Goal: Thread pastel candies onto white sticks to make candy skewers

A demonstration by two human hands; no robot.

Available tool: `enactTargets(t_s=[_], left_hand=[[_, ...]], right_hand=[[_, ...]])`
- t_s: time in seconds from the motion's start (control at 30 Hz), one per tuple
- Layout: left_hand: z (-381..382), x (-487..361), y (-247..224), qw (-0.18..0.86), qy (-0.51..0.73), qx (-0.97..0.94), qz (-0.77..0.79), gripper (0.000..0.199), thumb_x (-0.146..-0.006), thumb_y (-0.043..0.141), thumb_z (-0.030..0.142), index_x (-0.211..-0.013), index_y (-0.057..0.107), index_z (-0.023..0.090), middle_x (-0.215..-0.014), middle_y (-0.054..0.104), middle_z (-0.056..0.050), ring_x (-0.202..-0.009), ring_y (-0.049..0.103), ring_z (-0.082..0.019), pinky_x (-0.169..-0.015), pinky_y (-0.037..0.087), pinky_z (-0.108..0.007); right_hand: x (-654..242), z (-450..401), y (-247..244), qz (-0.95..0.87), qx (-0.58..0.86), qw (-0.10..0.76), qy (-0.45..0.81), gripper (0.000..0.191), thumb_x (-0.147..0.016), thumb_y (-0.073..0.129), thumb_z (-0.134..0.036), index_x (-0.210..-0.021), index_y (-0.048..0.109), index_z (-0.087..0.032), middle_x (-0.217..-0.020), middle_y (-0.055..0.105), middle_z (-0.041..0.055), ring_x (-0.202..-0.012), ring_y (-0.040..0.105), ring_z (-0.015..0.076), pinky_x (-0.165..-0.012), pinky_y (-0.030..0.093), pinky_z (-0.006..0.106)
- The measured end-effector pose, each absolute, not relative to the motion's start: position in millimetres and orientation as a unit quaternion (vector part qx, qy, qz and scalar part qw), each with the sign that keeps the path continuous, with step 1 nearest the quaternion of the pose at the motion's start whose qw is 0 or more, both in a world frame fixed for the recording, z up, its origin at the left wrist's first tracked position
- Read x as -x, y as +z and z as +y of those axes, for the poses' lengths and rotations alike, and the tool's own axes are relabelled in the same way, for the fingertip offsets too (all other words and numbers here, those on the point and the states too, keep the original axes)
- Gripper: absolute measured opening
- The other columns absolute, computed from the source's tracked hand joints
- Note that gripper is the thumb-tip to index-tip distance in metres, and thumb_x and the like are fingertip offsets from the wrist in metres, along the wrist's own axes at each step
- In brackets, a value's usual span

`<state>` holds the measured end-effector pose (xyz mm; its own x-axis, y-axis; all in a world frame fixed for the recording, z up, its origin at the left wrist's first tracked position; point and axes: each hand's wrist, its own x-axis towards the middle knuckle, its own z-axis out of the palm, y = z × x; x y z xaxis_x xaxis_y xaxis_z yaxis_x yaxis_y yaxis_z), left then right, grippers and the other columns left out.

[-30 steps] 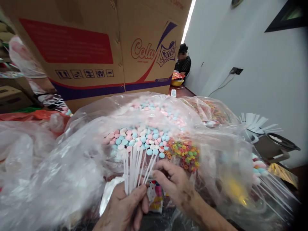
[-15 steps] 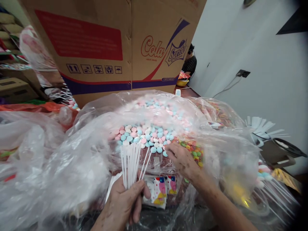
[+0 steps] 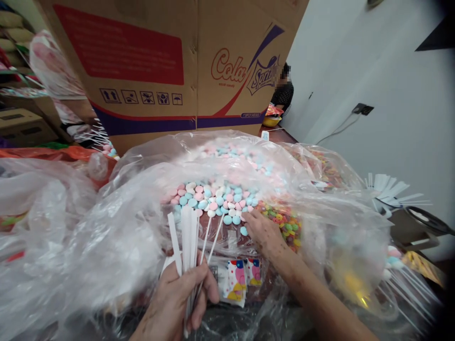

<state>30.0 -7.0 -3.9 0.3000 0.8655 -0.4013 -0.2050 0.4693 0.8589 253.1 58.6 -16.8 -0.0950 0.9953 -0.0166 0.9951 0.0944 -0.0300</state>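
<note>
Room lies between packets (image 3: 235,282) and candies (image 3: 213,199) — crumpled plastic (image 3: 117,237) blocks left.

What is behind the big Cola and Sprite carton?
Beyond the carton, at right: a dark-clothed person and a yellow bowl; at left, another person, partly hidden. Anything directly behind is covered.

White sticks (image 3: 187,232), probably plastic, fan upward near round pink, blue and white candies (image 3: 213,206).

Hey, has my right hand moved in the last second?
Yes, forward, away from you. Judged against the pastel candies, your right hand was short of their near edge; now its fingertips are at their right edge.
</note>
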Motion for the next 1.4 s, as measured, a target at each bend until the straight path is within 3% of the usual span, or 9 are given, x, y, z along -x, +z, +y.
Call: enactTargets(t_s=[0.1, 0.33, 0.67, 0.9, 1.0, 1.17, 1.27, 1.4], left_hand=[[-8, -30, -3, 0.713, 0.371, -0.373, 0.464, 0.041, -0.08, 0.061, 0.046, -0.056, 0.064, 0.012, -0.048, 0.062, -0.002, -0.028, 0.034, -0.002, -0.03, 0.02, -0.014], [-7, -28, -5, 0.688, 0.394, -0.378, 0.479, 0.037, -0.08, 0.062, 0.042, -0.059, 0.062, 0.012, -0.057, 0.068, -0.003, -0.03, 0.037, 0.0, -0.036, 0.021, -0.015], [-6, -31, -7, 0.685, 0.382, -0.397, 0.477, 0.039, -0.081, 0.061, 0.045, -0.059, 0.063, 0.012, -0.057, 0.066, -0.003, -0.029, 0.036, -0.001, -0.034, 0.018, -0.016], [-3, -29, -7, 0.663, 0.361, -0.427, 0.498, 0.044, -0.08, 0.061, 0.046, -0.052, 0.063, 0.011, -0.045, 0.057, 0.0, -0.029, 0.033, -0.001, -0.036, 0.018, -0.017], [-2, -30, -9, 0.66, 0.36, -0.431, 0.499, 0.045, -0.081, 0.06, 0.045, -0.052, 0.064, 0.011, -0.046, 0.058, -0.001, -0.028, 0.033, -0.001, -0.037, 0.017, -0.017], [-2, -34, -9, 0.676, 0.366, -0.416, 0.486, 0.042, -0.075, 0.063, 0.048, -0.052, 0.063, 0.013, -0.049, 0.061, -0.001, -0.027, 0.033, -0.002, -0.033, 0.016, -0.017], [-2, -35, -6, 0.674, 0.364, -0.42, 0.486, 0.041, -0.076, 0.062, 0.047, -0.051, 0.062, 0.014, -0.037, 0.051, 0.004, -0.027, 0.031, -0.002, -0.034, 0.018, -0.016], [-1, -36, -3, 0.673, 0.349, -0.423, 0.497, 0.041, -0.076, 0.061, 0.047, -0.049, 0.061, 0.016, -0.028, 0.041, 0.007, -0.027, 0.029, -0.004, -0.035, 0.018, -0.017]], right_hand=[[-254, 58, -23, -0.772, 0.635, 0.013, 0.015, 0.027, -0.088, 0.045, -0.006, -0.101, 0.065, -0.019, -0.098, 0.063, 0.0078, -0.086, 0.059, 0.0196, -0.068, 0.039, 0.026], [-267, 47, -22, -0.751, 0.636, 0.153, 0.088, 0.023, -0.094, 0.041, -0.013, -0.1, 0.063, -0.018, -0.095, 0.066, 0.0055, -0.089, 0.061, 0.0174, -0.079, 0.044, 0.026], [-254, 56, -14, -0.742, 0.669, 0.043, -0.021, 0.02, -0.094, 0.046, -0.013, -0.093, 0.065, -0.019, -0.1, 0.063, 0.0074, -0.094, 0.059, 0.0197, -0.075, 0.042, 0.026], [-252, 42, -5, -0.792, 0.607, 0.041, 0.043, 0.013, -0.094, 0.05, -0.019, -0.091, 0.063, -0.019, -0.095, 0.063, 0.0054, -0.091, 0.059, 0.0186, -0.078, 0.042, 0.027], [-252, 32, -11, -0.794, 0.606, 0.017, 0.046, 0.011, -0.09, 0.053, -0.014, -0.094, 0.063, -0.018, -0.098, 0.064, 0.0066, -0.094, 0.058, 0.0205, -0.078, 0.042, 0.028], [-258, 34, -16, -0.76, 0.64, 0.095, 0.067, 0.013, -0.087, 0.049, -0.011, -0.089, 0.06, -0.019, -0.092, 0.062, 0.0043, -0.086, 0.058, 0.0179, -0.076, 0.041, 0.026], [-257, 43, -10, -0.742, 0.659, 0.121, 0.015, 0.014, -0.086, 0.049, -0.011, -0.09, 0.06, -0.018, -0.093, 0.062, 0.0061, -0.087, 0.057, 0.0194, -0.075, 0.04, 0.027], [-251, 57, -7, -0.752, 0.655, 0.068, -0.032, 0.015, -0.088, 0.049, -0.011, -0.091, 0.062, -0.017, -0.096, 0.064, 0.009, -0.089, 0.058, 0.0213, -0.075, 0.039, 0.028]])
